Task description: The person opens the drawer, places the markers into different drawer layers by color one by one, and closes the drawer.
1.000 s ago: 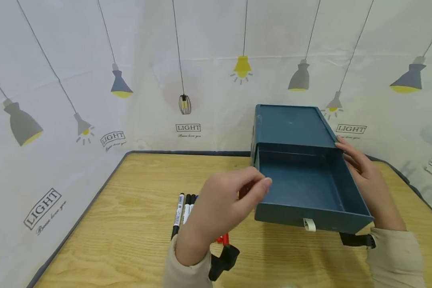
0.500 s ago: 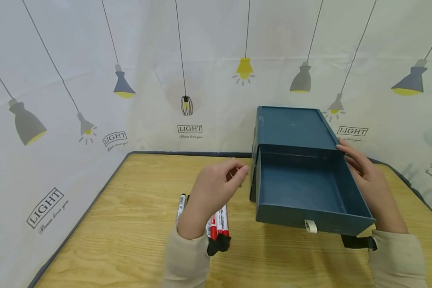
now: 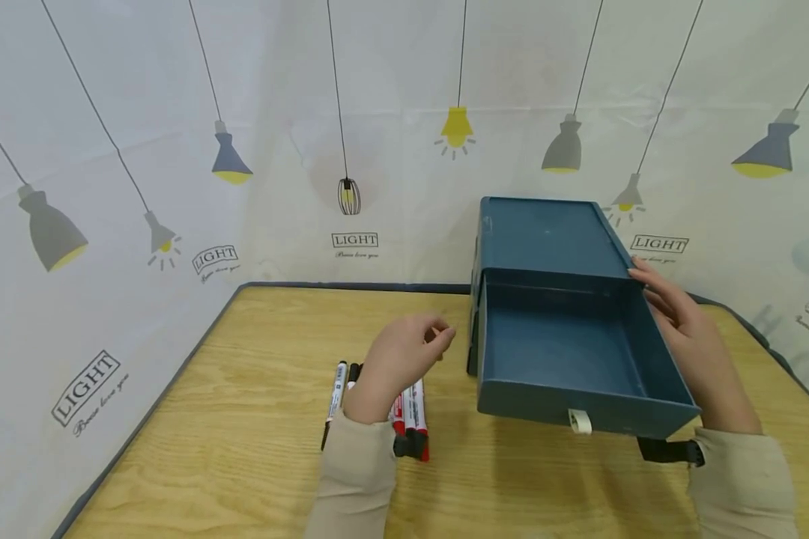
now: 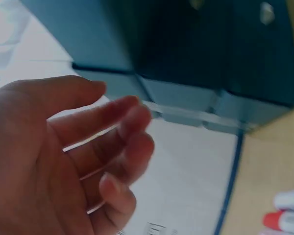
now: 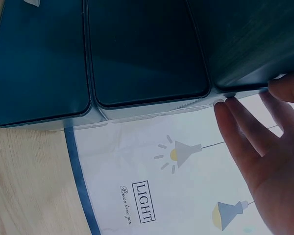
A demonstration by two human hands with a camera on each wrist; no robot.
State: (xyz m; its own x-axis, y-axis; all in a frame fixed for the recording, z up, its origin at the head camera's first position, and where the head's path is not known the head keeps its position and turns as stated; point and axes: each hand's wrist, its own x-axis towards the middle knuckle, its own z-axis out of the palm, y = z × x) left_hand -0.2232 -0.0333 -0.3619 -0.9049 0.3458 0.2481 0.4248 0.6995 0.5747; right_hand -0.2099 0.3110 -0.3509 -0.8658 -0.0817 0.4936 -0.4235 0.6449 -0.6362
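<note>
A blue drawer cabinet (image 3: 553, 236) stands at the back right of the table, its top drawer (image 3: 526, 399) pulled out and bare inside. My right hand (image 3: 691, 337) rests along the cabinet's right side. In the right wrist view its fingertips (image 5: 224, 108) touch the side wall, the thumb lying by the drawer's edge. Left of the drawer hovers my left hand (image 3: 401, 359), fingers loosely bent; the left wrist view shows nothing in its palm (image 4: 44, 171). Beneath that hand lie several whiteboard markers (image 3: 414, 408), partly hidden by the hand and sleeve.
A white pull tab (image 3: 580, 421) hangs on the drawer front. Lower drawers (image 5: 149, 54) of the cabinet are closed, as the right wrist view shows. A cloth backdrop (image 3: 404, 150) printed with lamps rises behind the wooden table (image 3: 209, 449).
My left hand has drawn back to the left, from the open drawer's left edge to above the markers. More of the red-capped markers now shows. My right hand and the cabinet stay put.
</note>
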